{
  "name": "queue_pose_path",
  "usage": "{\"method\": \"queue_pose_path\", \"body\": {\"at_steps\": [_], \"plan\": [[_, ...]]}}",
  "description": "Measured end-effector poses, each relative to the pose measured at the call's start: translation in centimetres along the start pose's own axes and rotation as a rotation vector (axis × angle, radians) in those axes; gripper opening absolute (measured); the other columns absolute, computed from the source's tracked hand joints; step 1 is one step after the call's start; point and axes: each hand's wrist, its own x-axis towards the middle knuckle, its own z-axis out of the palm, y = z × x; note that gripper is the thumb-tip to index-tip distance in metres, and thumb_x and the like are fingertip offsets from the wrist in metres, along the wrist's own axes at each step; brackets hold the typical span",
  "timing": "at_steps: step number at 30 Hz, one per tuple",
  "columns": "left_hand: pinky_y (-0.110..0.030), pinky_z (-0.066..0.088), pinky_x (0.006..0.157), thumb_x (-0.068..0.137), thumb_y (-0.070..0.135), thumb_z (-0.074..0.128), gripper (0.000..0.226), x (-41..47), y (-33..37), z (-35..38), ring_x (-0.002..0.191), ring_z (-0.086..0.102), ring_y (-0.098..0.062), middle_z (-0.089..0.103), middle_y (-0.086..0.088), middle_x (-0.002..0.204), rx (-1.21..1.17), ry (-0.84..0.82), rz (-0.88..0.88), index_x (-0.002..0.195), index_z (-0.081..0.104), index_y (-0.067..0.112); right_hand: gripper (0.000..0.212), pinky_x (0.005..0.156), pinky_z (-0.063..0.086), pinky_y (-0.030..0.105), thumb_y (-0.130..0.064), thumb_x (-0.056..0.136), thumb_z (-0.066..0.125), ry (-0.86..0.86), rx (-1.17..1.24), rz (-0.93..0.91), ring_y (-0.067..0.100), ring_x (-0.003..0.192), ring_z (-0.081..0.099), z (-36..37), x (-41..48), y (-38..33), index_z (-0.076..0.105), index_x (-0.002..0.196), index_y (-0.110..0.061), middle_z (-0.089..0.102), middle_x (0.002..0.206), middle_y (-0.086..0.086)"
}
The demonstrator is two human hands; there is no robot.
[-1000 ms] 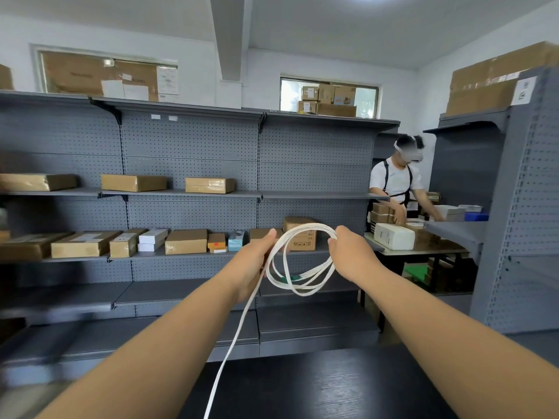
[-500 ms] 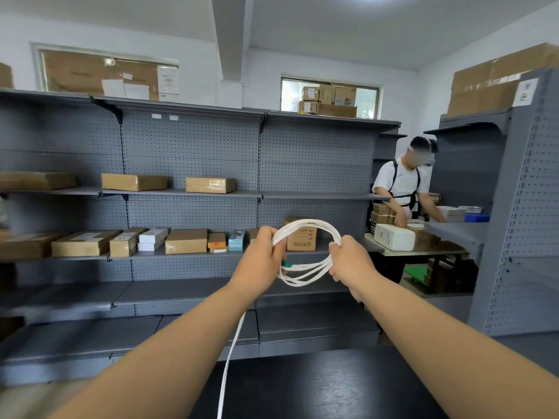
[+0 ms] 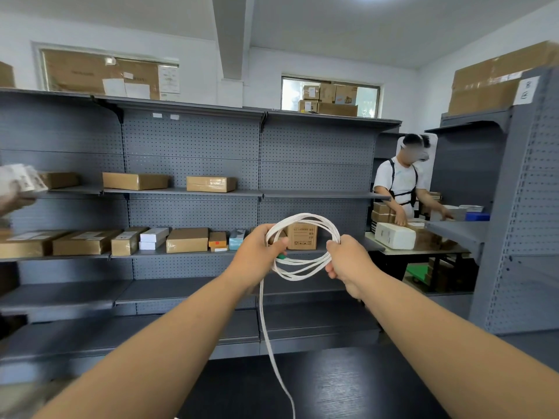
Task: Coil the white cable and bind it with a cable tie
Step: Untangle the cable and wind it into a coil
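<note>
Coiling step, mid-way.

Left hand: fingers curled round the left side of the coil, thumb over the strands. Right hand: closed in a grip on the coil's right side.

White cable: several loops held in the air between the two hands, arching above them and sagging just below.

Change over the last second: the left hand was looser on the strands and the lower loops hung wider; now the loops are drawn into a tighter, flatter bundle and the hands sit a little closer together.

Free tail hangs from under the left hand down to the dark tabletop below both forearms, so more turns are likely needed.

Small green piece at the left thumb: cannot tell whether it is the tie. Nothing binds the coil yet.
</note>
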Motion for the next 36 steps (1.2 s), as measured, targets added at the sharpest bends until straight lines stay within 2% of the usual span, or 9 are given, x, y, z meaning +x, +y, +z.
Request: {"method": "queue_pose_path", "body": {"at_steps": [4,11,13,16,19,23,28,32,36], "plan": [[-0.029,0.042,0.059,0.098,0.022,0.039,0.014,-0.1,-0.1,0.0,0.065,0.048,-0.015,0.051,0.003,0.073,0.307,0.058,0.155,0.087,0.045,0.029,0.018,0.048,0.039,0.026,-0.02,0.099,0.035,-0.031,-0.055,-0.043,0.016,0.052,0.045,0.1,-0.2,0.2,0.049,0.104,-0.011,0.052,0.067,0.008],[-0.024,0.034,0.05,0.097,0.014,0.033,0.018,0.6,0.9,-1.0,0.06,0.044,-0.01,0.049,0.001,0.073,0.594,-0.004,0.259,0.085,0.043,0.023,0.005,0.052,0.034,0.026,-0.021,0.093,0.044,-0.058,-0.463,-0.346,0.016,0.069,0.049,-1.3,-0.1,-0.1,0.044,0.095,-0.016,0.055,0.082,0.002],[-0.026,0.035,0.051,0.094,0.009,0.033,0.017,0.7,1.5,-1.2,0.06,0.045,-0.013,0.049,-0.001,0.074,0.669,-0.057,0.285,0.09,0.046,0.02,0.013,0.051,0.035,0.03,-0.023,0.093,0.046,-0.044,-0.622,-0.442,0.018,0.069,0.052,-1.5,-0.2,-0.4,0.041,0.102,-0.016,0.053,0.08,-0.001],[-0.03,0.036,0.054,0.089,0.001,0.035,0.019,0.7,2.3,-1.2,0.064,0.047,-0.02,0.045,-0.001,0.076,0.826,-0.151,0.327,0.096,0.047,0.014,0.022,0.054,0.038,0.033,-0.025,0.093,0.045,-0.031,-0.866,-0.57,0.022,0.071,0.056,-1.6,-0.6,-0.8,0.038,0.113,-0.018,0.057,0.093,0.002],[-0.036,0.039,0.06,0.091,0.003,0.036,0.023,0.7,2.7,-0.9,0.069,0.049,-0.023,0.044,-0.003,0.083,0.934,-0.248,0.374,0.108,0.047,0.013,0.021,0.057,0.039,0.034,-0.024,0.094,0.042,-0.043,-0.967,-0.647,0.026,0.073,0.054,-1.2,-1.0,-1.2,0.039,0.114,-0.018,0.057,0.103,0.005],[-0.045,0.046,0.069,0.093,0.005,0.038,0.023,0.7,2.7,-0.7,0.073,0.053,-0.026,0.047,-0.009,0.095,1.031,-0.357,0.419,0.114,0.045,0.011,0.021,0.063,0.044,0.039,-0.013,0.094,0.037,-0.103,-1.063,-0.677,0.029,0.08,0.056,-0.6,-1.2,-1.4,0.044,0.113,-0.011,0.057,0.096,0.01],[-0.036,0.044,0.073,0.093,0.026,0.05,0.018,0.7,2.6,-0.9,0.081,0.055,-0.023,0.058,-0.005,0.09,0.843,-0.228,0.366,0.103,0.056,0.011,0.012,0.048,0.027,0.03,-0.007,0.094,0.034,-0.111,-1.011,-0.619,0.022,0.068,0.048,-0.6,-0.6,-1.1,0.042,0.103,-0.009,0.038,0.068,-0.001],[-0.019,0.035,0.052,0.084,0.031,0.063,0.015,0.6,2.3,-1.0,0.063,0.049,-0.008,0.055,0.004,0.07,0.588,-0.218,0.157,0.082,0.059,0.017,0.012,0.045,0.022,0.028,-0.002,0.092,0.035,-0.079,-0.962,-0.552,0.023,0.065,0.045,-0.9,-0.3,-0.9,0.039,0.097,-0.012,0.035,0.065,-0.002],[-0.019,0.036,0.055,0.082,0.026,0.065,0.009,0.1,1.3,-1.0,0.06,0.047,-0.006,0.053,0.006,0.068,0.335,-0.237,-0.001,0.08,0.057,0.021,0.011,0.046,0.023,0.031,-0.014,0.098,0.034,-0.098,-0.818,-0.503,0.016,0.054,0.039,-1.3,-0.3,-0.7,0.034,0.087,-0.014,0.042,0.064,0.002]]}}
